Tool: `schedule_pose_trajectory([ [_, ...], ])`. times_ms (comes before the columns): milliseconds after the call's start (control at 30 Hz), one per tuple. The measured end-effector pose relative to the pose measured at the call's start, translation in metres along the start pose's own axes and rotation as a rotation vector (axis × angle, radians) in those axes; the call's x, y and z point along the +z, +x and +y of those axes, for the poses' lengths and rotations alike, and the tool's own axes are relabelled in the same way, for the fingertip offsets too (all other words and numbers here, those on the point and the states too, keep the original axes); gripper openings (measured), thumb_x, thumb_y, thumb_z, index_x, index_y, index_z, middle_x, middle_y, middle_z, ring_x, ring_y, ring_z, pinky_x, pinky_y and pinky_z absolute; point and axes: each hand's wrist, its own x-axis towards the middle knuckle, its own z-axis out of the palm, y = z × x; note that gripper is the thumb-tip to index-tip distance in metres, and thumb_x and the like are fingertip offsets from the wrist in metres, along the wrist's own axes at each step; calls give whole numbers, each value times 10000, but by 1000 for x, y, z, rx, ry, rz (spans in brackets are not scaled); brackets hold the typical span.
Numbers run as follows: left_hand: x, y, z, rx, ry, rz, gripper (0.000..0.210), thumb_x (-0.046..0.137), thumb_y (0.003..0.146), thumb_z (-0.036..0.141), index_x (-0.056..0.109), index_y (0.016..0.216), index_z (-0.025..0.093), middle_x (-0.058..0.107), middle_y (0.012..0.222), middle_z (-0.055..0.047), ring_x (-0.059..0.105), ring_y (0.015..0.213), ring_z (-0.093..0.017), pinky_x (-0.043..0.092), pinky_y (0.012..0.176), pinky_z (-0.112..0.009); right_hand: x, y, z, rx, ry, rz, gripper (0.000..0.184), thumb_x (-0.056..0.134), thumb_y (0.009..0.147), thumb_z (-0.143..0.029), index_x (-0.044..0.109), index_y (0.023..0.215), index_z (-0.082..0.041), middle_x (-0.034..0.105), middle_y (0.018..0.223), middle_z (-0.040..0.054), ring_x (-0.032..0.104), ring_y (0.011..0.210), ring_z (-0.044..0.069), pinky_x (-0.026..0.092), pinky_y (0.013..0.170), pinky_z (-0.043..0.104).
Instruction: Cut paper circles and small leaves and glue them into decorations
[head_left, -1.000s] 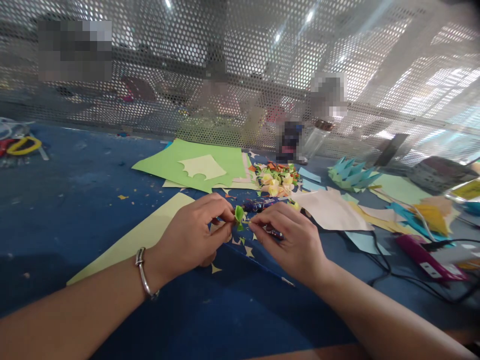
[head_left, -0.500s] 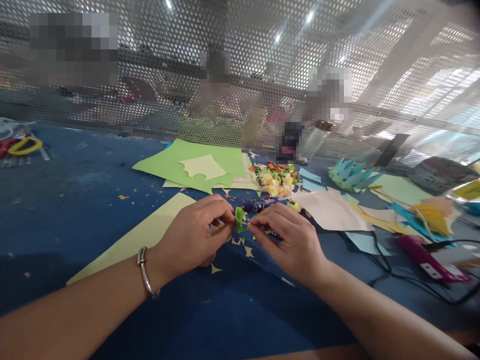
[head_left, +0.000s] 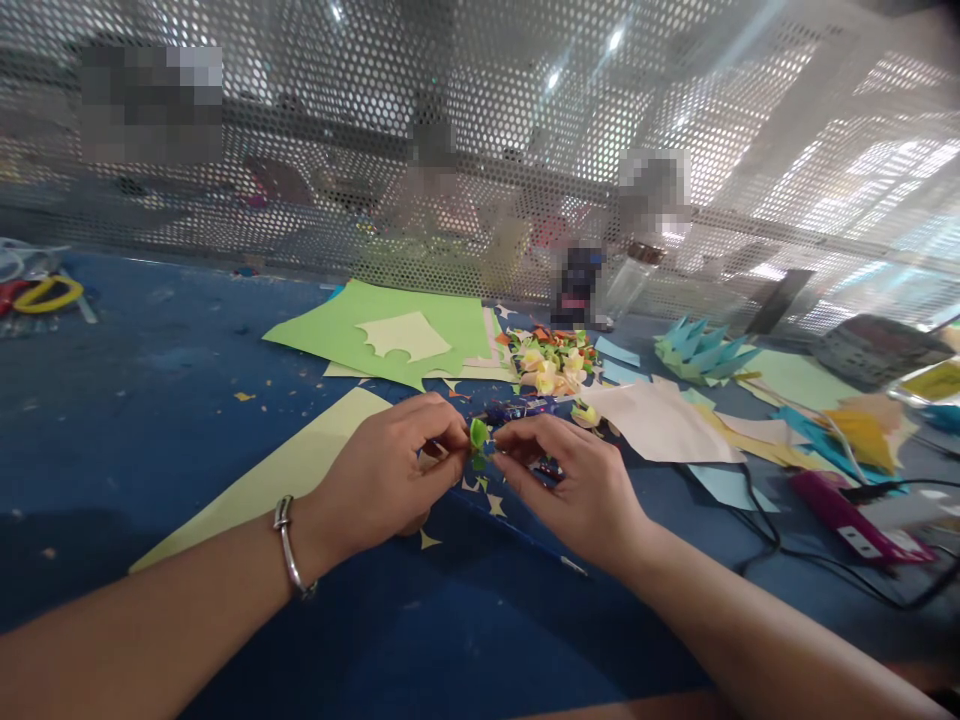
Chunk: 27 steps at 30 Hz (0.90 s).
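Between the thumb and index finger of my left hand [head_left: 405,455] is a small curled green paper leaf [head_left: 478,436], its left edge hidden by the fingertips. My right hand [head_left: 574,475] curls in from the other side, thumb and index tip close together right beside the leaf. Whatever lies between those right fingertips is too small to make out. Under both hands are star-shaped paper scraps [head_left: 496,504] on the blue table [head_left: 450,640]. Just beyond the fingers lies a dark blue pen-like tool [head_left: 517,410], partly covered by my right hand.
A pile of small paper flowers [head_left: 551,365] sits behind the hands, near green paper sheets [head_left: 315,325]. To the right are a spiky blue paper piece [head_left: 705,350], a pink sheet [head_left: 667,425] and a magenta power strip [head_left: 847,515] with black cables. Yellow-handled scissors [head_left: 49,295] lie far left.
My right fingertips have shifted slightly left, closer to the green leaf. The leaf has turned a little; the thin yellowish bit seen earlier at the right fingertips is no longer visible. My left hand stays put.
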Motion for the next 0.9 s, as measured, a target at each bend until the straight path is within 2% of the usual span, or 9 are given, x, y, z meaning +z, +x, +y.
schedule_pose_trajectory([
  [100,0,0,2,6,-5,5,95,603,858,122,608,820,210,663,918,-23,623,836,-166,520,766,-307,1,0,-1,16,39,-15,69,634,938,-210,680,988,-212,731,868,14,680,755,147,547,723,281],
  [300,2,1,0,23,5,37,80,615,861,151,618,826,223,682,938,-29,647,851,-174,544,767,-311,-1,1,-2,-55,26,-12,107,599,951,-167,690,986,-211,718,872,34,682,821,166,546,758,306],
  [700,3,1,0,-9,10,10,103,601,854,114,623,797,197,645,876,-19,603,775,-145,522,720,-277,0,-1,0,-156,17,-39,176,582,957,-131,711,1039,-217,748,986,59,692,910,184,570,836,349],
  [800,3,0,0,7,-5,21,86,612,858,128,623,811,199,656,896,-20,612,791,-147,524,725,-277,-2,0,-2,-130,28,-22,165,580,960,-135,709,1027,-211,744,955,57,692,893,179,561,816,333],
  [900,1,1,2,21,-29,33,79,624,859,137,621,818,205,671,919,-23,634,813,-152,534,732,-277,-3,2,-2,-34,51,15,136,592,954,-163,712,995,-213,726,875,36,674,797,159,547,739,301],
])
